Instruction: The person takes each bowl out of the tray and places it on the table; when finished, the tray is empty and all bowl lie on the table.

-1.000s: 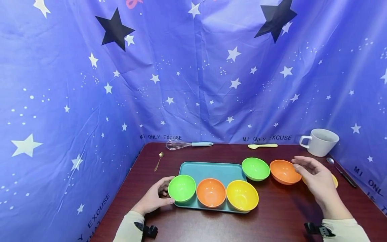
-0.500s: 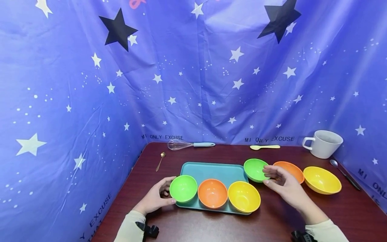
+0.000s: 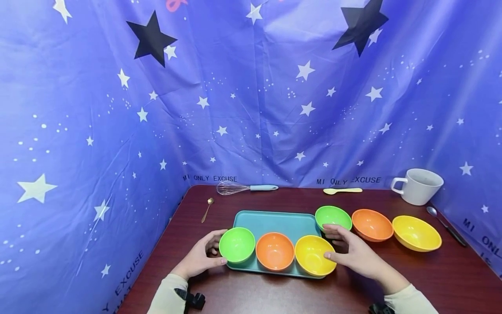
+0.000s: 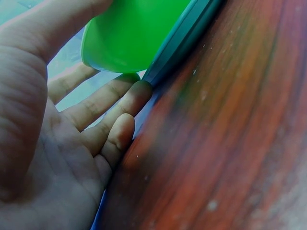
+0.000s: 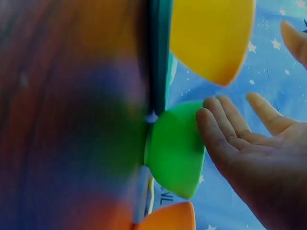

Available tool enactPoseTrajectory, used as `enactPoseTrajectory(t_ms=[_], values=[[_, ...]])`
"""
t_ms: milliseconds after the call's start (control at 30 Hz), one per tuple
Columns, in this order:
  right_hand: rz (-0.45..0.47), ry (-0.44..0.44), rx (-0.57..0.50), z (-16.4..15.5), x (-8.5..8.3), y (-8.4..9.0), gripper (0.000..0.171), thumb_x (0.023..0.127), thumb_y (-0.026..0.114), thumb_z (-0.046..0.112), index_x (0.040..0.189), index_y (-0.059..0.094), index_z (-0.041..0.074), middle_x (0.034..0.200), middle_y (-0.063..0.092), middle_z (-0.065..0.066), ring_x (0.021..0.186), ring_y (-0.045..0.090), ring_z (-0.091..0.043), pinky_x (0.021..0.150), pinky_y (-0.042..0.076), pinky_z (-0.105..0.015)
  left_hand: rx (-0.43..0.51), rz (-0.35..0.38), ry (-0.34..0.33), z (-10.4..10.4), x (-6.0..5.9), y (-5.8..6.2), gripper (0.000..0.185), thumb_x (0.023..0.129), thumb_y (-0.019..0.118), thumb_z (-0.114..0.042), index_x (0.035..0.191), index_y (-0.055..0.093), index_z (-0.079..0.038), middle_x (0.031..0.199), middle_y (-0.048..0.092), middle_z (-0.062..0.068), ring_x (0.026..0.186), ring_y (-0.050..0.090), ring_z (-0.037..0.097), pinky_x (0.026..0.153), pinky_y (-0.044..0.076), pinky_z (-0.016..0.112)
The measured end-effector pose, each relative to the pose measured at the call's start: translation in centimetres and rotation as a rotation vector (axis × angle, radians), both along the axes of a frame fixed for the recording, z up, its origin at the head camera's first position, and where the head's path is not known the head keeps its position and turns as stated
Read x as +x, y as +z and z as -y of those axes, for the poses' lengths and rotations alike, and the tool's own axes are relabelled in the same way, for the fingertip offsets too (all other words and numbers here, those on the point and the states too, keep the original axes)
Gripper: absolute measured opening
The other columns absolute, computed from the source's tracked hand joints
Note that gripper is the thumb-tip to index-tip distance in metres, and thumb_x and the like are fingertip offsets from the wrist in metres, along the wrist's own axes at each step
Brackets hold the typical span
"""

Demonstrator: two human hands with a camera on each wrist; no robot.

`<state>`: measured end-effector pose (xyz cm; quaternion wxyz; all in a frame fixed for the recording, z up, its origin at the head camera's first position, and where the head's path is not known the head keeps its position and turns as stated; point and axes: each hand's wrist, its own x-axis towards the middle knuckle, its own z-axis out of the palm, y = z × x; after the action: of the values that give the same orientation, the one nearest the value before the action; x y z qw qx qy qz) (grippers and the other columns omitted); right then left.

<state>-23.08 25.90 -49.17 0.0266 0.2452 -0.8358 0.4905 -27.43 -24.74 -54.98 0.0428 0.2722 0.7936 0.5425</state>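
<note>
Sporting green, orange and yellow on bowls (image 3: 275,251), teal on the tray (image 3: 278,222). Displaying black and white stars (image 3: 152,39) across a blue-violet backdrop (image 3: 243,109).

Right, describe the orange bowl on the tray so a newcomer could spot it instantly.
On the table lies a teal tray. Along its near side, a green bowl and a yellow bowl flank the orange bowl. It is the middle one, and the tray's only orange.
</note>
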Motion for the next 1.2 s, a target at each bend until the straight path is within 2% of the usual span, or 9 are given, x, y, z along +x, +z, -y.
enactPoseTrajectory(t_ms=[133,333,533,633,800,1200], values=[[0.006,0.024,0.040,0.5,0.1,-0.6,0.074,0.090,0.086,0.024,0.150,0.048,0.000,0.142,0.059,-0.021,0.123,0.062,-0.023,0.099,0.051,-0.029,-0.014,0.009,0.008,0.0,-0.1,0.0,0.079,0.086,0.088,-0.018,0.154,0.048,-0.021,0.127,0.067,0.005,0.106,0.067,0.024,0.084,0.052,0.032],[0.018,0.009,0.118,0.6,0.5,-1.0,0.089,0.083,0.091,0.033,0.153,0.046,0.003,0.151,0.055,-0.015,0.127,0.058,-0.016,0.102,0.047,-0.025,-0.020,0.001,0.000,-0.1,-0.3,-0.1,0.079,0.086,0.088,-0.019,0.154,0.048,-0.022,0.127,0.068,0.004,0.106,0.067,0.024,0.083,0.052,0.032],[0.030,-0.004,0.195,0.8,0.7,-1.1,0.102,0.077,0.094,0.042,0.157,0.042,0.005,0.157,0.049,-0.013,0.137,0.050,-0.026,0.108,0.041,-0.024,-0.016,0.006,-0.010,-0.2,-0.2,0.0,0.079,0.086,0.088,-0.019,0.154,0.048,-0.022,0.126,0.068,0.003,0.105,0.067,0.025,0.083,0.052,0.033],[0.034,-0.023,0.246,1.1,1.0,-0.8,0.108,0.073,0.094,0.048,0.158,0.042,0.006,0.157,0.048,-0.013,0.139,0.048,-0.033,0.109,0.043,-0.032,-0.014,0.008,-0.004,0.0,-0.1,-0.1,0.079,0.086,0.088,-0.018,0.154,0.048,-0.022,0.126,0.068,0.004,0.105,0.067,0.024,0.083,0.052,0.032],[0.025,-0.041,0.311,1.5,1.2,-0.3,0.110,0.070,0.095,0.053,0.156,0.044,0.006,0.154,0.048,-0.018,0.134,0.052,-0.036,0.105,0.048,-0.049,-0.009,0.009,-0.001,0.2,-0.1,-0.1,0.079,0.086,0.088,-0.017,0.154,0.049,-0.021,0.125,0.068,0.006,0.105,0.067,0.025,0.083,0.052,0.033],[0.039,-0.047,0.317,1.0,0.8,-1.3,0.108,0.069,0.094,0.055,0.154,0.046,0.010,0.150,0.052,-0.011,0.128,0.054,-0.028,0.102,0.049,-0.044,-0.012,-0.001,0.002,0.1,-0.1,0.0,0.078,0.086,0.088,-0.015,0.154,0.049,-0.021,0.125,0.068,0.006,0.105,0.067,0.026,0.083,0.052,0.034]])
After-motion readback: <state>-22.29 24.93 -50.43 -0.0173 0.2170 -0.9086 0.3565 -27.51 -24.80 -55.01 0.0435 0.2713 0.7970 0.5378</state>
